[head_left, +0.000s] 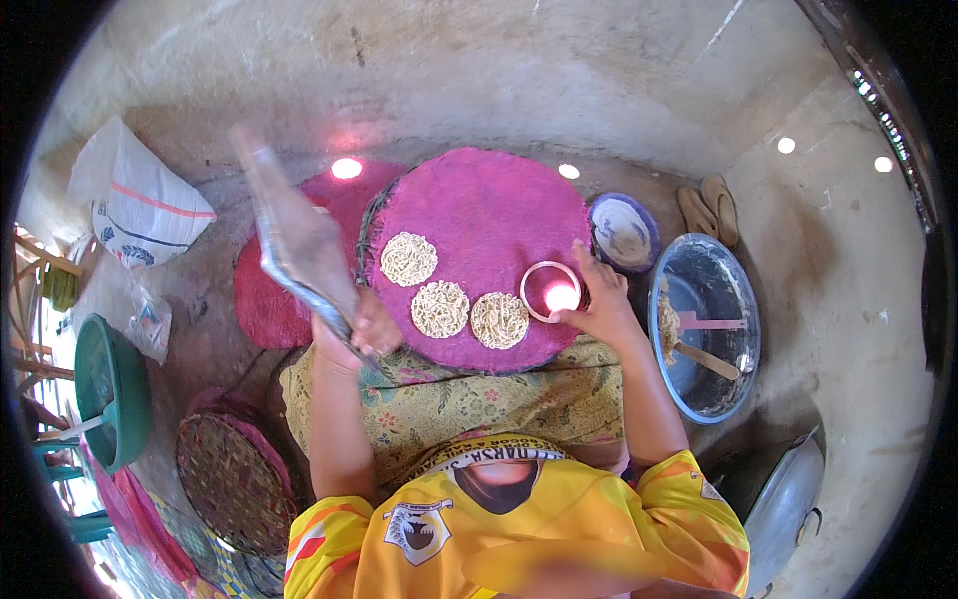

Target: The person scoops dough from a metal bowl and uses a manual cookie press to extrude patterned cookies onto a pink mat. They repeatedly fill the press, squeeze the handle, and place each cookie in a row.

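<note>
A round tray covered in magenta cloth [489,205] rests over my lap. On its left and front parts lie three flat discs of pale, noodle-like strands: a far one [409,260], a middle one [439,308] and one to the right [500,320]. Beside them my right hand [604,299] grips the right side of a thin pale ring [526,281], which lies flat on the cloth around a bright light spot. My left hand [349,334] is closed around a long greyish bag-like thing [299,240], smeared by motion and tilted up to the left.
To the right, a blue basin [750,299] holds dough, a pink spatula [714,321] and a wooden one [709,361]. A smaller whitish bowl [624,230] and sandals [711,208] stand behind. At left are a white sack [150,210], a green basin [130,389] and a woven tray [235,484].
</note>
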